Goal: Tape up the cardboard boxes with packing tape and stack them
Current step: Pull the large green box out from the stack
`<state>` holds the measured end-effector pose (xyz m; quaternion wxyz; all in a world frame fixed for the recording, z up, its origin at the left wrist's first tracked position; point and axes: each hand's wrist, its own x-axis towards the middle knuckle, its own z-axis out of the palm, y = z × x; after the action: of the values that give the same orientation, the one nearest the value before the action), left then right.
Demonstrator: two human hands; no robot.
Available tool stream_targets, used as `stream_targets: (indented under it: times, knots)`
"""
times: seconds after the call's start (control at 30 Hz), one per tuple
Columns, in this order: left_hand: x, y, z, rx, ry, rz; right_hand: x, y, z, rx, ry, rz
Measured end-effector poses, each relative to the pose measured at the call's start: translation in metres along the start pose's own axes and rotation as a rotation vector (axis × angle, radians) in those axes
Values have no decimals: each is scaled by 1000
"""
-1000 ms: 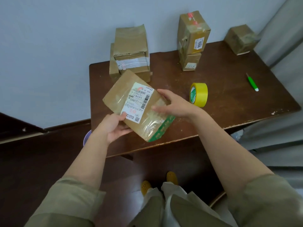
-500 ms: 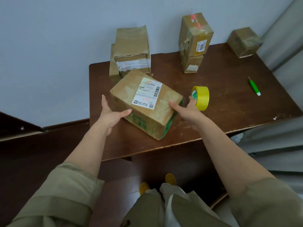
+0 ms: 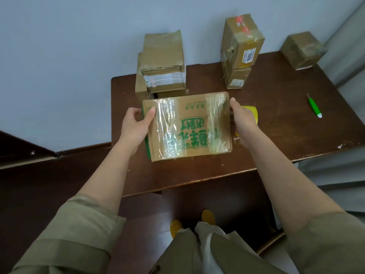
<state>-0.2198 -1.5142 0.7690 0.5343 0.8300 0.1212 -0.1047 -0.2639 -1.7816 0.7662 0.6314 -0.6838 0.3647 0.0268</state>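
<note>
The dark brown counter [image 3: 276,135] fills the middle of my view, pushed up against a pale wall. On its near middle sits the biggest thing on it, the cardboard box with green print [image 3: 187,125], its broad face up and two strips of clear tape running across it from back to front. I hold that box from both sides. My left hand [image 3: 136,125] grips its left edge, thumb curled over onto the top face, the other fingers hidden down the side. My right hand [image 3: 242,123] lies flat against the right edge with its fingers straight, pressing the side.

Behind the box, by the wall, stands a pile of worn boxes [image 3: 162,64]. To the right of that is a two-box stack [image 3: 240,52], the upper box tilted and bearing a white label. A small lone box [image 3: 302,49] sits at the far right corner.

The yellow tape roll [image 3: 252,113] peeks out just behind my right hand. Well off to the right lies a green cutter [image 3: 314,105].
</note>
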Motion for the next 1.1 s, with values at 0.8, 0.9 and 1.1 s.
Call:
stream_targets:
  times: [0.8, 0.9, 1.1]
  knots:
    - [-11, -20, -2, -316, -165, -540, -2, 10, 6, -202, 58, 153]
    - [-3, -6, -12, -447, -145, -461, 1, -8, -2, -57, 133, 101]
    - [10, 10, -24, -666, -5, -380, -2, -32, -16, 216, 187, 79]
